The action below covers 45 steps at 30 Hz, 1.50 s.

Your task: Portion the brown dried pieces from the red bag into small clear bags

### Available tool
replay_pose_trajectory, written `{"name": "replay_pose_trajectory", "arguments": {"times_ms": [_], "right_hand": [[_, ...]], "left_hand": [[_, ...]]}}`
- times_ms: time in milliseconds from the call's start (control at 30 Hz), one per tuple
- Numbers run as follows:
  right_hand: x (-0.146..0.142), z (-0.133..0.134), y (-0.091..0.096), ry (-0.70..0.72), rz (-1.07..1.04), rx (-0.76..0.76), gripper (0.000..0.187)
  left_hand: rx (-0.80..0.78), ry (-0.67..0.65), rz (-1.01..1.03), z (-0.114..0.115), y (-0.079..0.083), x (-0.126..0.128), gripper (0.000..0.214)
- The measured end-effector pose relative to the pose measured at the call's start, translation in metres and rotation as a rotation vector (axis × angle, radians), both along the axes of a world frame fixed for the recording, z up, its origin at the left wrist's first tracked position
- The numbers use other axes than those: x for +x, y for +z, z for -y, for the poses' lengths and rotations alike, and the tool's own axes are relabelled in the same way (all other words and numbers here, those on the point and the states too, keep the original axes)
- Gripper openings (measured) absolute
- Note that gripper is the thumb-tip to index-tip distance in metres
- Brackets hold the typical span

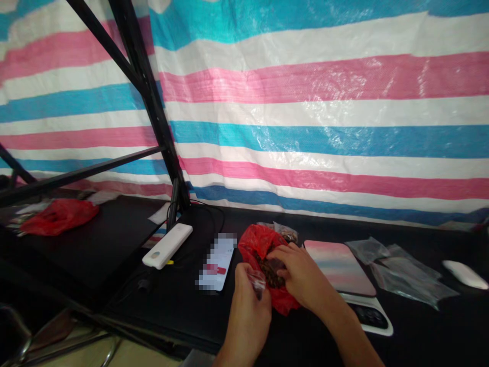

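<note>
A red plastic bag (250,239) lies open on the black table with a heap of small dark brown pieces (273,275) inside; their kind cannot be made out. Over the bag's mouth, my right hand (300,270) reaches into the heap, fingers curled among the pieces. What its fingertips hold is partly hidden. My left hand (250,311) is closed on a small clear plastic bag (257,278), held at the near left edge of the red bag. Just right of my right hand stands a white kitchen scale (382,318) with a mirror-like top plate (340,265).
Flat clear bags (408,272) and a white rounded object (465,274) lie to the right. A filled clear bag (286,232) sits behind the red one. Leftward are a phone (219,265), a white power bank (168,245), cables and a black metal frame (156,112). Striped sheeting (324,112) hangs behind.
</note>
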State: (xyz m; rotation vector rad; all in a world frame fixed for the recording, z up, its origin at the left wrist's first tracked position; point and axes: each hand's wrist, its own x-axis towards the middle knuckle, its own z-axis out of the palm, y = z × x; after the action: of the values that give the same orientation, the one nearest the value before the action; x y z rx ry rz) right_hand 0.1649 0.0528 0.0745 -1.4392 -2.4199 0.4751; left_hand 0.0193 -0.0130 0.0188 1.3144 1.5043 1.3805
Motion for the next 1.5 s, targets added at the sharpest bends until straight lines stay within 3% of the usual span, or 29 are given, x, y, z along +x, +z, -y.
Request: {"name": "replay_pose_trajectory", "arguments": {"times_ms": [333,733,933,1067,1233,1500], "right_hand": [[-0.006,0.002,0.0,-0.054,0.03,0.003,0.036],[-0.011,0.003,-0.005,-0.105,-0.02,0.028,0.032],[-0.006,-0.002,-0.014,-0.169,-0.261,-0.041,0.038],[0.003,-0.008,-0.017,-0.073,-0.578,-0.212,0.036],[0.016,-0.005,-0.002,0.008,-0.724,-0.316,0.035],[0.007,0.017,0.03,0.047,-0.579,-0.193,0.036]], "left_hand": [[0.049,0.118,0.225,-0.017,0.004,-0.004,0.026],[-0.007,0.078,0.313,-0.022,0.007,-0.008,0.026],[0.012,0.046,0.376,-0.025,0.003,-0.011,0.027],[0.071,0.039,0.259,-0.027,0.005,-0.012,0.019],[0.13,0.03,0.11,-0.025,0.006,-0.01,0.016],[0.117,0.084,0.001,-0.021,-0.003,-0.005,0.04]]}}
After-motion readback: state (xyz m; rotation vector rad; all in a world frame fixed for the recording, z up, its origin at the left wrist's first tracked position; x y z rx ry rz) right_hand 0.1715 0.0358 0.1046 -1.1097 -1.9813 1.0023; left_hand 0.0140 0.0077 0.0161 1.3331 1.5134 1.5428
